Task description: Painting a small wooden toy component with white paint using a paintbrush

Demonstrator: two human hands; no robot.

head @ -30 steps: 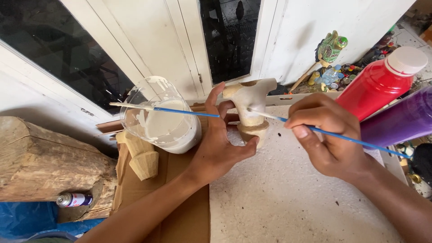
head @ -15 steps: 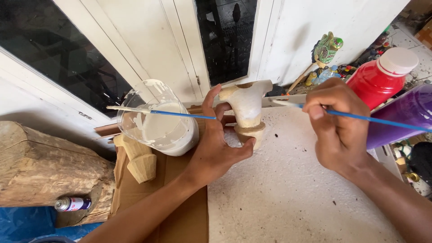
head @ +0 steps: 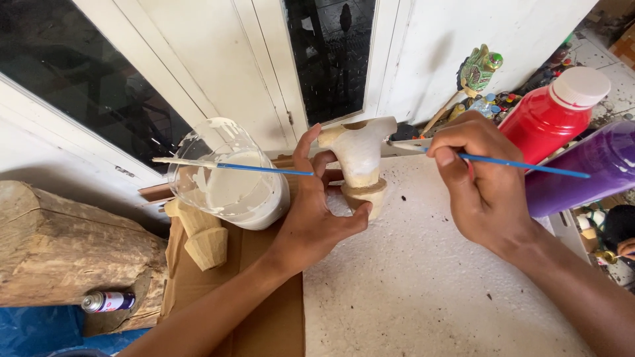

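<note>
Right hand (head: 486,188) pinches brush (head: 522,164), tip touching figure (head: 359,165) just to its left; left hand (head: 317,211) grips figure upright.

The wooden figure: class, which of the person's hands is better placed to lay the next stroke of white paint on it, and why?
Probably the right hand: it holds the blue-handled brush with its tip at the wooden figure. The left hand is wrapped around the figure, steadying it.
</note>
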